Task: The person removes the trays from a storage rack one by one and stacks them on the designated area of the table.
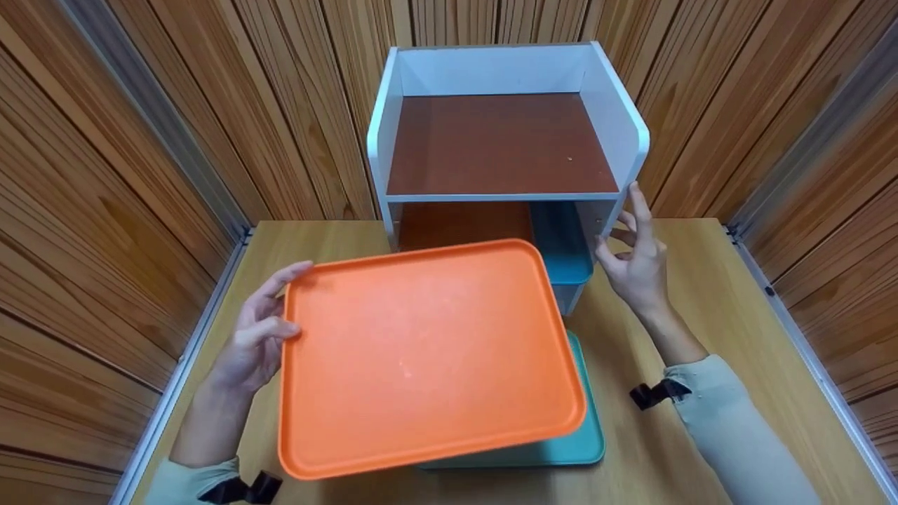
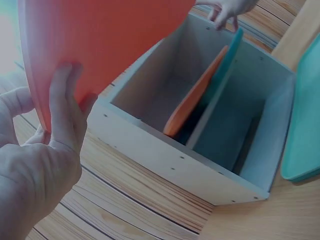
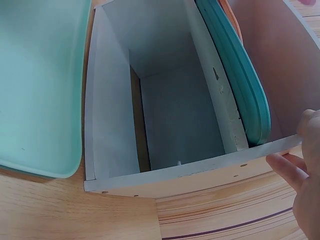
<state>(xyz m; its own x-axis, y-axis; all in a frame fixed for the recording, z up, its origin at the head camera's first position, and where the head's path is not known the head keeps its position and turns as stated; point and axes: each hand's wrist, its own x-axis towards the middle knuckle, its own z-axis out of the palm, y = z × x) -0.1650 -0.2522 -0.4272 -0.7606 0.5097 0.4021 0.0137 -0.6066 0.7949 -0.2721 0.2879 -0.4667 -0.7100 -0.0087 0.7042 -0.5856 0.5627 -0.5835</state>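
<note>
My left hand (image 1: 256, 340) grips an orange rectangular tray (image 1: 435, 358) by its left edge, thumb on the upper face and fingers beneath. The tray is held tilted in front of a small white shelf (image 1: 635, 137). With fingers extended, my right hand (image 1: 637, 263) touches the outside and front edge of the shelf's right side panel. On the middle board lie a teal tray (image 3: 245, 90), poking out at the front right, and another orange tray (image 2: 195, 97) next to it. The held tray hides part of the lower shelf in the head view.
A light-green tray (image 1: 588, 428) lies on the wooden table (image 1: 673, 421) in front of the shelf, partly under the held tray. The shelf's top board (image 1: 491, 140) is brown. Wood-panelled walls (image 1: 295, 105) close in behind and at both sides.
</note>
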